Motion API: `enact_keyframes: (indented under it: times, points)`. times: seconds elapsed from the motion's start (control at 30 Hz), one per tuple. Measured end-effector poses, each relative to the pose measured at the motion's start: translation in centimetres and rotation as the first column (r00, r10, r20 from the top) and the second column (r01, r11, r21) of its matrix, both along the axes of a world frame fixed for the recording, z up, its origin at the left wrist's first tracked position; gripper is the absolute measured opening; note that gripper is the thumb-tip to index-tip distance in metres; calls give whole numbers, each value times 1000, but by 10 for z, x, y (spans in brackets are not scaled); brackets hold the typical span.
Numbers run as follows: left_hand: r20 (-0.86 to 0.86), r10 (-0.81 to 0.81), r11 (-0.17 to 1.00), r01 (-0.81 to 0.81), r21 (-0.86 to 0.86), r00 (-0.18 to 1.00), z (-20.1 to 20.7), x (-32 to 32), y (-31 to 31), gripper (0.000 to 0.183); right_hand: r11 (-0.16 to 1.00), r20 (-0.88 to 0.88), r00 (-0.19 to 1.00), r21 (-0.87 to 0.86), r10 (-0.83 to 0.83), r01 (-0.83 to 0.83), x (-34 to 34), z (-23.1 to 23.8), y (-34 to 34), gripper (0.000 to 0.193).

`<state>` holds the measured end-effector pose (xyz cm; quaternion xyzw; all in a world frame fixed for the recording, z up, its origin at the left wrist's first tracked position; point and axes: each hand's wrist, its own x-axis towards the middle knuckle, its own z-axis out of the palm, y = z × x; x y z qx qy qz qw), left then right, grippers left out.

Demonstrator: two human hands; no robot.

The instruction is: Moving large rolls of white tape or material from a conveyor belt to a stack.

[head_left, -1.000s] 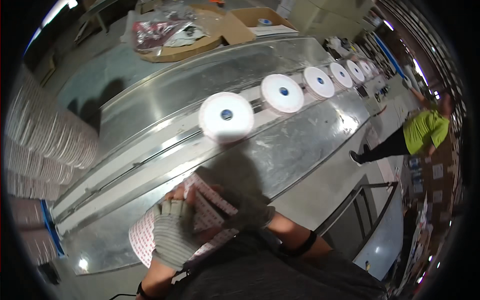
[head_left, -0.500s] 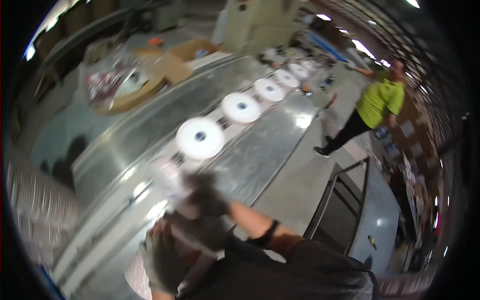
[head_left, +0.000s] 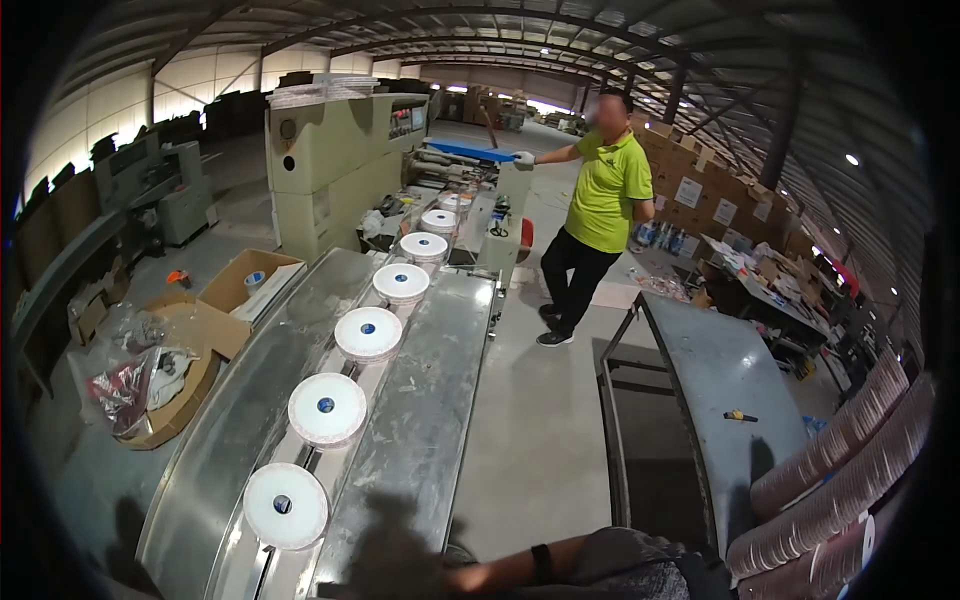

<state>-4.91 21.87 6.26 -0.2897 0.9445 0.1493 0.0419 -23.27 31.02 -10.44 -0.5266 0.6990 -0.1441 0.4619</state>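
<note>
A row of white round stacks, each with a small blue or dark centre, runs along a metal conveyor. The nearest round stack (head_left: 286, 506) lies closest to my right hand (head_left: 400, 562), and a second round stack (head_left: 327, 410) sits just beyond. My right hand, in a dark glove, is a dark smear at the lower edge, over the near end of the right metal side plate (head_left: 420, 385). Its fingers cannot be made out, nor whether it holds anything. The forearm with a black wristband comes in from the right. My left hand is out of view.
A person in a yellow-green shirt (head_left: 610, 185) stands beyond, one gloved hand on a blue bar (head_left: 460, 150). A beige machine (head_left: 330, 165) stands at the conveyor's far end. On the right are a metal table (head_left: 715, 360) and tall ribbed stacks (head_left: 830, 490); an open carton (head_left: 225, 285) lies left.
The view has levelled and lifted. Both gloved hands were together at the conveyor's near end; the left has left the picture and the right is at the lower edge. Another round stack now shows nearest.
</note>
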Motion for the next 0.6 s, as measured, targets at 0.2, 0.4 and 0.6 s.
enact_keyframes:
  times: [0.2,0.4,0.6]
  points:
    - [-25,-184,982,185,41,983,-9,-31,-24,83,878,437,852,-232,-290,418,-4,31,38,75]
    - [-80,758,242,-166,956,647,-34,2,-4,74,822,673,737,-383,-64,421,-47,-6,-37,75]
    - [-232,-155,979,181,95,960,-27,-37,-20,90,994,-712,701,-94,-32,-50,-58,15,-136,93]
